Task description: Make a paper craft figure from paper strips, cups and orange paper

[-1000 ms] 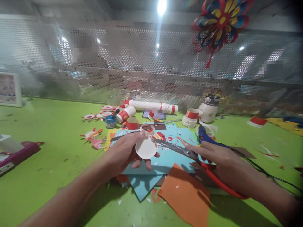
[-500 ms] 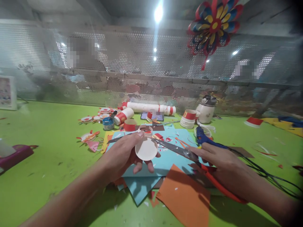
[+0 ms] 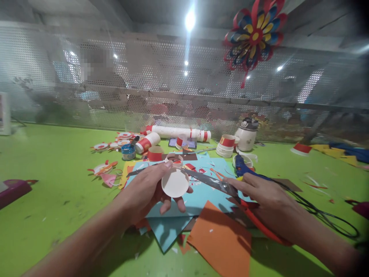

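Observation:
My left hand (image 3: pixel 152 182) holds a round white paper cup bottom (image 3: pixel 175 183) by its upper edge, thumb on top and fingers beneath. In my right hand (image 3: pixel 259 194) is a pair of scissors (image 3: pixel 206 179) with red handles. One blade runs to the upper right rim of the cup bottom; whether it touches cannot be seen. Under both hands lie light blue paper sheets (image 3: pixel 198 202) strewn with red and white scraps. Just beyond the cup bottom sits a cut cup ring (image 3: pixel 174 159). Close behind my right hand is a blue glue gun (image 3: pixel 242 166).
Orange paper (image 3: pixel 221 238) lies in front on the green table (image 3: pixel 57 231). Further back stand a red cup ring (image 3: pixel 155 154), stacked cups (image 3: pixel 226 145), a blue-labelled jar (image 3: pixel 128 151), a phone (image 3: pixel 183 143) and a white bottle (image 3: pixel 246 134). A black cable (image 3: pixel 317 209) trails rightwards.
The whole view has shifted slightly, so things sit a little further left. Both hands keep their grip on the cup bottom and the scissors, with little visible movement.

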Available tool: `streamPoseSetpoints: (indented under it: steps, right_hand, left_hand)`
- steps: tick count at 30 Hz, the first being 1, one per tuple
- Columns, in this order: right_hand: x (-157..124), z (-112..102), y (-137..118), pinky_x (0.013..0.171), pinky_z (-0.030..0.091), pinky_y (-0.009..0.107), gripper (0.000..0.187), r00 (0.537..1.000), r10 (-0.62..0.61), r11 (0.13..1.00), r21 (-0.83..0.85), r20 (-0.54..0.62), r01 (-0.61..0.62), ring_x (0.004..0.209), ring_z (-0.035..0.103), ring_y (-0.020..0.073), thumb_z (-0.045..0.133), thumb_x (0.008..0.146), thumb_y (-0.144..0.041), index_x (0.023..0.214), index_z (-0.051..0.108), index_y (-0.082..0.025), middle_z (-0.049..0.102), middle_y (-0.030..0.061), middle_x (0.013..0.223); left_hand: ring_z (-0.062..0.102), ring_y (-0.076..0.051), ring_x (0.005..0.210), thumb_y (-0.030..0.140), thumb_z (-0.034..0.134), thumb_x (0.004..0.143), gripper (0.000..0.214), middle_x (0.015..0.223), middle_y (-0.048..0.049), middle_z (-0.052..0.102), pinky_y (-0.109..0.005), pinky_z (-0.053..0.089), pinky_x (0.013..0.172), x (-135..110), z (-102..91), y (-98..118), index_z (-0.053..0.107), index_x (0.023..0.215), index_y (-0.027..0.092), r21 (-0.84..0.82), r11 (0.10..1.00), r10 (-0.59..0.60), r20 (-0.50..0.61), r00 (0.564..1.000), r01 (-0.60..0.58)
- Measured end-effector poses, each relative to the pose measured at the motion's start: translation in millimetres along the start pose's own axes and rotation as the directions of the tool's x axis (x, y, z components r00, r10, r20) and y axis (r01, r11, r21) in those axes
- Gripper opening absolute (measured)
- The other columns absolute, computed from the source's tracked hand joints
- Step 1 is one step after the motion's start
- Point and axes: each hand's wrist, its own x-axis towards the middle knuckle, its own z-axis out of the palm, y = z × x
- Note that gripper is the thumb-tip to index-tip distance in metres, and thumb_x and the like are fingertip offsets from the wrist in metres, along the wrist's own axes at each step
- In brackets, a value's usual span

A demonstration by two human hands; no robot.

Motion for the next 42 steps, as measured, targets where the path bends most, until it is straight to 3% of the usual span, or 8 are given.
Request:
streamPoseSetpoints:
  steps: [4, 14, 24, 33, 42]
  right_hand:
    - [1.8, -2.0, -2.0, 0.054, 0.040, 0.026, 0.039, 0.996, 0.007, 1.000, -0.010, 0.084, -0.006, 0.062, 0.050, 0.0162, 0.049, 0.079, -0.010, 0.116, 0.057, -0.015, 0.053, 0.0053, 0.076]
    - [-2.5, 0.4, 0.2, 0.052, 0.038, 0.027, 0.037, 0.997, -0.048, 0.996, -0.070, 0.052, 0.052, 0.060, 0.048, 0.0171, 0.053, 0.082, -0.019, 0.118, 0.056, -0.013, 0.052, 0.0048, 0.073]
    - [-1.9, -0.5, 1.7, 0.057, 0.040, 0.028, 0.043, 0.995, -0.012, 0.999, -0.035, 0.102, 0.016, 0.066, 0.050, 0.0183, 0.050, 0.081, -0.013, 0.124, 0.052, -0.016, 0.052, 0.0063, 0.080]
    - [-0.7, -1.0, -0.8, 0.056, 0.040, 0.026, 0.038, 0.997, -0.011, 0.999, -0.032, 0.076, 0.013, 0.064, 0.052, 0.0174, 0.052, 0.082, -0.019, 0.119, 0.057, -0.018, 0.056, 0.0062, 0.078]
    - [-1.4, -0.6, -3.4, 0.053, 0.037, 0.028, 0.035, 0.996, -0.023, 0.997, -0.072, 0.085, 0.029, 0.060, 0.049, 0.0175, 0.053, 0.083, -0.019, 0.117, 0.057, -0.013, 0.051, 0.0055, 0.075]
  left_hand:
    - [0.064, -0.017, 0.057, 0.042, 0.038, 0.091, 0.040, 0.087, -0.0136, 0.069, -0.018, 0.033, 0.037, 0.0, 0.5, -0.3, 0.065, 0.082, 0.013, 0.012, 1.000, -0.021, 0.010, 1.000, 0.021]
    - [0.065, -0.018, 0.055, 0.040, 0.042, 0.089, 0.036, 0.079, -0.0121, 0.070, -0.019, 0.029, 0.034, 0.0, -1.0, 0.4, 0.066, 0.086, 0.014, -0.021, 0.999, -0.043, 0.012, 0.999, 0.043]
    - [0.063, -0.017, 0.054, 0.044, 0.042, 0.089, 0.041, 0.069, -0.0120, 0.068, -0.018, 0.028, 0.035, 0.8, -1.6, -2.0, 0.066, 0.079, 0.013, -0.002, 0.998, -0.061, 0.034, 0.998, 0.061]
    - [0.063, -0.016, 0.055, 0.046, 0.040, 0.089, 0.044, 0.083, -0.0142, 0.071, -0.019, 0.027, 0.035, 1.2, -1.2, -3.1, 0.067, 0.078, 0.013, 0.020, 0.997, -0.075, 0.031, 0.997, 0.074]
    - [0.062, -0.015, 0.051, 0.044, 0.041, 0.089, 0.042, 0.080, -0.0134, 0.070, -0.019, 0.025, 0.034, 1.7, -0.4, -3.7, 0.064, 0.073, 0.012, -0.025, 0.996, -0.080, 0.035, 0.996, 0.081]
